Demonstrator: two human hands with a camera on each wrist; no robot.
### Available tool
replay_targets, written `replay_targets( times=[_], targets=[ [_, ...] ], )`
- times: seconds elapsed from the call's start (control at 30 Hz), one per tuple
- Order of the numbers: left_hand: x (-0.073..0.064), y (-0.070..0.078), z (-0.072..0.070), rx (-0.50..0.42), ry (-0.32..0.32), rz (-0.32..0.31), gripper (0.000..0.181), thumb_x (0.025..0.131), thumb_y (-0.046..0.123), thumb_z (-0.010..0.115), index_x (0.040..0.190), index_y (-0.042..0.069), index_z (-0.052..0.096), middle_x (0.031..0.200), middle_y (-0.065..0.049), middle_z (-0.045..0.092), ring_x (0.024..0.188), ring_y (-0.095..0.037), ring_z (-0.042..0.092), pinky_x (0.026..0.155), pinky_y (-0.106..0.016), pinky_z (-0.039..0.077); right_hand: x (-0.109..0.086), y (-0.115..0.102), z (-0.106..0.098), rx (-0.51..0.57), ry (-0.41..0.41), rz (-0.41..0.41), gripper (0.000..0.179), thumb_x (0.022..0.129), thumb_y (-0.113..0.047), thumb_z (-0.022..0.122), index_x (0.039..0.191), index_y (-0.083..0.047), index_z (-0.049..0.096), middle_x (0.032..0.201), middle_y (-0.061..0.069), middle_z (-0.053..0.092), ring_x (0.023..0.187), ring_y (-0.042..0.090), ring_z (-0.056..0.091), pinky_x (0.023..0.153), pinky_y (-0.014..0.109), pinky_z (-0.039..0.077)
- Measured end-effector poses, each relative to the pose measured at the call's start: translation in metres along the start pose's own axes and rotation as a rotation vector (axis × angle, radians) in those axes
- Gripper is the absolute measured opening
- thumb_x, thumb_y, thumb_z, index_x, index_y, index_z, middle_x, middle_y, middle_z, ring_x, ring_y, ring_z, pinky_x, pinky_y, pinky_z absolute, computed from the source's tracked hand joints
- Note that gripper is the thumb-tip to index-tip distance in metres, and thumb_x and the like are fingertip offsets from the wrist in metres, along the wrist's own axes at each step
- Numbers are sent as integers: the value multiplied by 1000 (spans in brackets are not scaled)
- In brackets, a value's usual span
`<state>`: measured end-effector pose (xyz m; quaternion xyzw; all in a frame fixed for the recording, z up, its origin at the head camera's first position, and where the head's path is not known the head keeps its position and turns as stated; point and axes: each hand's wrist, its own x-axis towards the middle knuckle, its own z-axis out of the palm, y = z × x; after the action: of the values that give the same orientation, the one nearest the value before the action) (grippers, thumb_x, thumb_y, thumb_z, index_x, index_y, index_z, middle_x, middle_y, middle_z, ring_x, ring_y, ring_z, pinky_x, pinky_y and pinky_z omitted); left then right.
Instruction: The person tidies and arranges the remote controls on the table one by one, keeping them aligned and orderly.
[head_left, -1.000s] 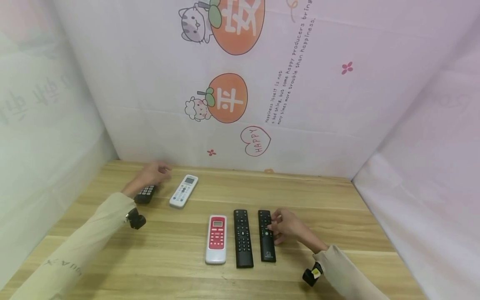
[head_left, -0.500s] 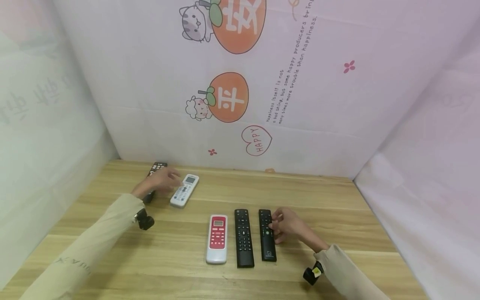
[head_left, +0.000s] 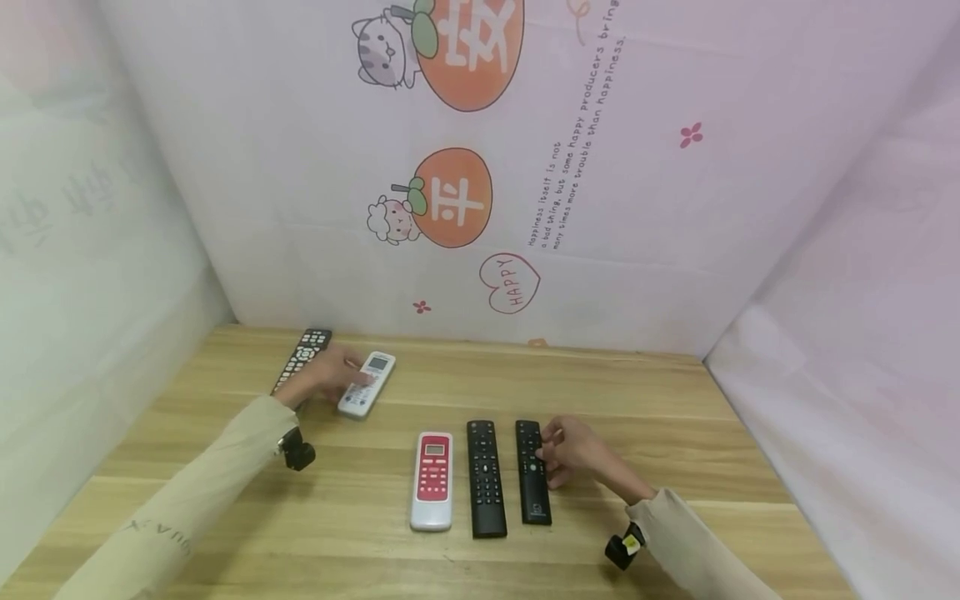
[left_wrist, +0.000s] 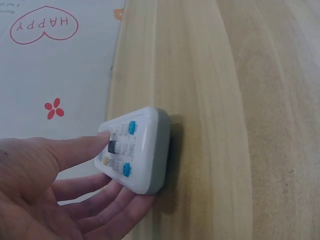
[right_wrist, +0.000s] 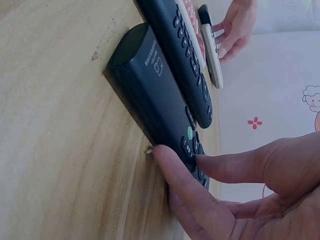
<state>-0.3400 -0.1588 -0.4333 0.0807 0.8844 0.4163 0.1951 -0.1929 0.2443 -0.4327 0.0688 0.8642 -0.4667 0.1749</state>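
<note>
We see the printed back wall (head_left: 637, 192) first, then the wood counter (head_left: 615, 383) at its foot w/ 5 remotes on top.

Next, the hands. L grip (head_left: 333, 372) is at the back L of the counter, grasping the white remote (head_left: 363, 398): thumb (left_wrist: 75, 151) on the key face, fingers along the opp. side. R grip (head_left: 573, 450) pinches the logo-marked black remote (head_left: 532, 473) from its R edge.

Remotes, longest down: number-key black remote (head_left: 487, 479) is mid-row, btwn the logo-marked one and the red-and-white remote (head_left: 432, 483). All 3 run approx. near-to-far; the logo end of the R one points our way, its other end at the wall. White remote is face up, long axis on a slant: screen (head_left: 378, 364) end points away & to the R, blue keys (left_wrist: 132, 127) end toward us & L. Can't tell if that end is off the wood. Just L of it, the far-left black remote (head_left: 300, 354) slants abt. the same way, partly behind the L grip.

Vs. 0.5 s ago: L grip, then a blur short of a hold, is now on the white remote, & we get more of the far-left one. White remote: approx. same spot & angle. R grip: no change.
</note>
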Motion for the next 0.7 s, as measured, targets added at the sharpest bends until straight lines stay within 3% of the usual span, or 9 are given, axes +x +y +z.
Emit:
replay_targets(
  times=[0.4, 0.7],
  targets=[
    [2, 0, 3, -58, -7, -1, 50, 97, 10, 73, 137, -14, 56, 104, -24, 73, 79, -22, 72, 71, -36, 65, 2, 0, 0, -16, 0, 5, 24, 98, 10, 63, 120, 11, 55, 97, 21, 63, 77, 28, 69, 65, 41, 67],
    [3, 3, 2, 59, -7, 7, 51, 93, 10, 76, 136, -11, 59, 111, -24, 70, 83, -21, 69, 71, -33, 63, 2, 1, 0, -17, 2, -5, 22, 98, 10, 62, 119, 10, 55, 98, 21, 63, 79, 28, 68, 66, 40, 67]
  ],
)
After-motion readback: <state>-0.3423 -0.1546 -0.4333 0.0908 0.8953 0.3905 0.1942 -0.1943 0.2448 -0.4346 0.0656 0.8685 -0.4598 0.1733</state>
